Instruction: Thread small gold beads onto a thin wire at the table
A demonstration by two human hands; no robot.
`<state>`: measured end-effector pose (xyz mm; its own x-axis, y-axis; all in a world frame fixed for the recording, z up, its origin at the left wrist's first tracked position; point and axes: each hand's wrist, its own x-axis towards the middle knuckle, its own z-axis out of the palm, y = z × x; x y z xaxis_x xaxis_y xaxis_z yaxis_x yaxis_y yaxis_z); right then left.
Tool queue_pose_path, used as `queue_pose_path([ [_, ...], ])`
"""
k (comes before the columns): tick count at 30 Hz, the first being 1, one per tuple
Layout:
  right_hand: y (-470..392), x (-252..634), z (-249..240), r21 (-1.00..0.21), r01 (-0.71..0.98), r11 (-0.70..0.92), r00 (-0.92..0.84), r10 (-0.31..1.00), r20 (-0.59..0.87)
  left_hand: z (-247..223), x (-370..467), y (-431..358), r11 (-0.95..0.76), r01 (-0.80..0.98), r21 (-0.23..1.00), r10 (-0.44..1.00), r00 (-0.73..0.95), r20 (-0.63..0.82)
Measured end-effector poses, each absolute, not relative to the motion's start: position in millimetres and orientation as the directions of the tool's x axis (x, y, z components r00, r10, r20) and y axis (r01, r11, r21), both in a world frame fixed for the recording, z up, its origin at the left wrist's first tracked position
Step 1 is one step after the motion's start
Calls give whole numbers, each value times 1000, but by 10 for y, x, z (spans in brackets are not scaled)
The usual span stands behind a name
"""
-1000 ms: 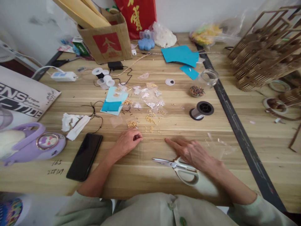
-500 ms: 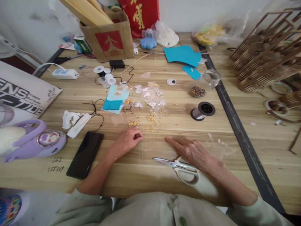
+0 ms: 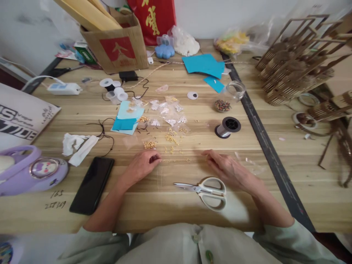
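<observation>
From where I stand, the person's left hand (image 3: 145, 164) has its thumb and finger pressed together at the left end of a thin strand of small gold-coloured beads or links (image 3: 173, 160), which lies almost straight on the light brown wooden table (image 3: 143, 209). The other end of it, with a small round gold-coloured ring (image 3: 188, 160), is free. The right hand (image 3: 229, 170) is apart from this ring, to its right, with fingers loosely bent; I see nothing in it, but whether its fingertips meet I cannot tell. So only one end is held, I think, and if the left fingers would relax, the strand could slip or curl, and if it is not tied, some pieces could come off. The small heap of gold-coloured beads (image 3: 150, 145) is just beyond the left hand, so a careless knuckle could scatter it. Below the same hand I notice faint pale lines, maybe clear thread (image 3: 158, 179); being so hard to see, it could be caught by a sleeve. The silver scissors with cream-white handles (image 3: 211, 194) lie near the right hand, and a low sweep of the wrist could push them toward the strand.
</observation>
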<state>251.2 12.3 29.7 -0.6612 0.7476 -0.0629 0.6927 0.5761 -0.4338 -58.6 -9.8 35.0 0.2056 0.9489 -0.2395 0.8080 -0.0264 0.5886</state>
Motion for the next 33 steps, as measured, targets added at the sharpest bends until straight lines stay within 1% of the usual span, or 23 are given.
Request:
queue_pose_path([
  [3, 153, 2488, 328, -579, 646, 498, -650, 756, -74, 382, -557, -99, -61, 804, 591, 954, 221, -202],
  [6, 175, 2456, 319, -685, 589, 430, -637, 768, -65, 404, -509, -103, -148, 780, 609, 957, 268, -110],
  [9, 191, 2438, 293, -753, 544, 370, -633, 770, -79, 409, -433, -118, -269, 758, 594, 936, 350, -22],
  [11, 192, 2424, 294, -758, 536, 371, -640, 764, -78, 394, -373, -130, -370, 749, 549, 902, 430, 20],
  [14, 171, 2375, 331, -689, 560, 461, -679, 732, -61, 337, -304, -141, -478, 745, 465, 851, 524, 36],
  [16, 146, 2323, 356, -598, 591, 541, -704, 708, -55, 285, -286, -139, -518, 749, 414, 833, 551, 45],
  [19, 117, 2232, 357, -447, 597, 666, -746, 666, -6, 214, -301, -129, -510, 778, 366, 845, 533, 45],
  [22, 123, 2145, 311, -348, 592, 728, -775, 631, 2, 175, -335, -120, -490, 787, 374, 856, 515, 37],
  [26, 175, 2044, 210, -280, 579, 766, -791, 611, 37, 164, -367, -117, -468, 791, 393, 865, 501, 22],
  [29, 215, 1989, 136, -212, 593, 777, -790, 612, 30, 156, -380, -118, -452, 801, 392, 874, 485, 17],
  [31, 230, 1971, 105, -181, 597, 781, -791, 611, 28, 146, -388, -120, -444, 804, 395, 879, 477, 17],
  [33, 237, 1966, 91, -178, 598, 782, -789, 613, 39, 141, -395, -124, -436, 799, 415, 882, 471, 20],
])
